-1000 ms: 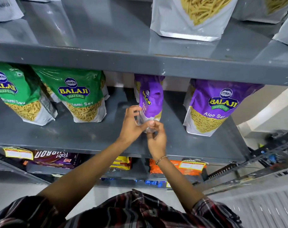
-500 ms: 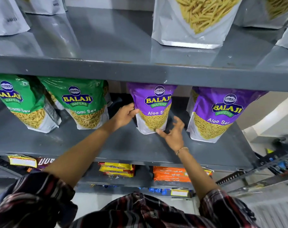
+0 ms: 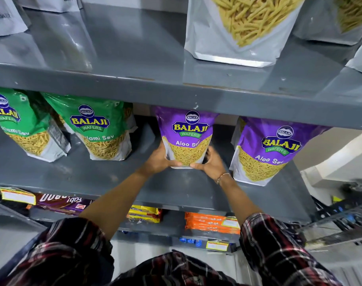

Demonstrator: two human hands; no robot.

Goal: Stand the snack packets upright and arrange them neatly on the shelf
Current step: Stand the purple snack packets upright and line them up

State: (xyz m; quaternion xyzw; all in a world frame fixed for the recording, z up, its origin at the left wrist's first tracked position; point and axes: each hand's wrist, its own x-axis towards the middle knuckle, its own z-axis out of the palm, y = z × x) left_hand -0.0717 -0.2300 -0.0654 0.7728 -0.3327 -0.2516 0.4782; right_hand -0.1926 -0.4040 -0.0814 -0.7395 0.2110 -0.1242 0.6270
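Both hands clasp the base of one purple Aloo Sev packet point(image 3: 188, 139), which stands upright near the middle of the grey middle shelf point(image 3: 77, 174), facing forward. The left hand point(image 3: 158, 159) wraps the packet's lower left corner, fingers curled behind it and thumb lying along the bottom edge. The right hand point(image 3: 212, 164) cups the lower right corner the same way, its thumb meeting the left one under the packet; a thin bracelet point(image 3: 223, 177) sits on that wrist. Just to the right stands a second purple packet point(image 3: 266, 151), close but apart. To the left stand two green packets point(image 3: 101, 131), the nearer one leaning slightly. The upper shelf's front edge point(image 3: 176, 93) hides the packets' tops.
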